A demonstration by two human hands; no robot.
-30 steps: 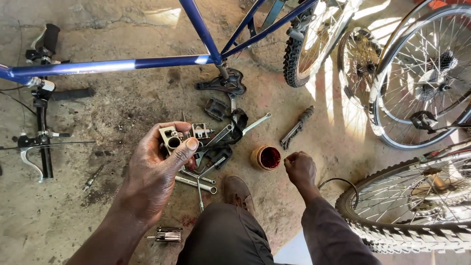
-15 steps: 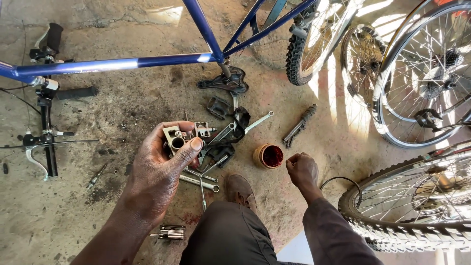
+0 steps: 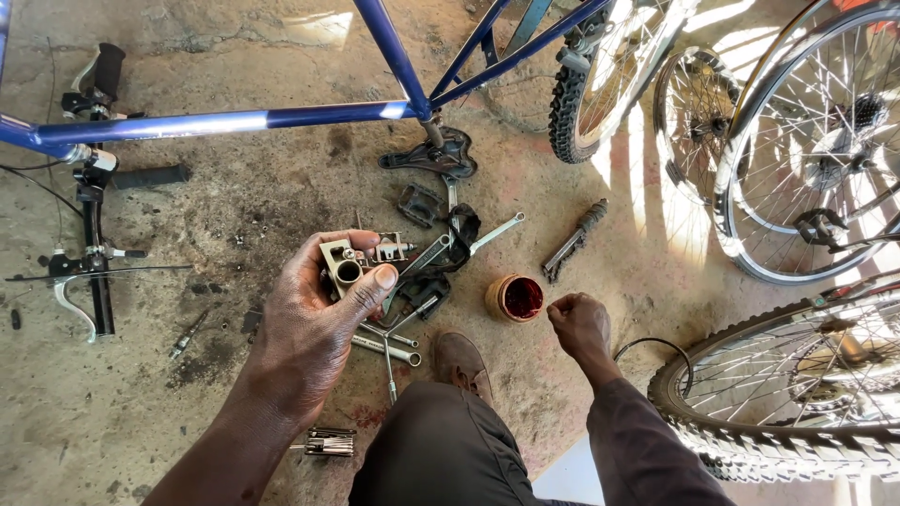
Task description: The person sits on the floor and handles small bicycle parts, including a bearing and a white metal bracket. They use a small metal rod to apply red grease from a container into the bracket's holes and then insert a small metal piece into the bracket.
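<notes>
Holding a metal pedal body (image 3: pixel 349 269) in my left hand (image 3: pixel 314 328), I have thumb and fingers closed around it, its round bore facing up, above the tools on the floor (image 3: pixel 234 197). My right hand (image 3: pixel 579 323) hovers loosely curled just beside a small tub of red grease (image 3: pixel 515 298), fingertips pinched together on nothing I can make out. Spanners (image 3: pixel 389 347) lie under my left hand near my shoe (image 3: pixel 461 361). A blue frame (image 3: pixel 234 122) crosses the floor's far side; wheels (image 3: pixel 806 141) stand at its right edge.

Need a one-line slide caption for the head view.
Left hand grips a metal bike part; right hand hovers beside a grease tub.
</notes>
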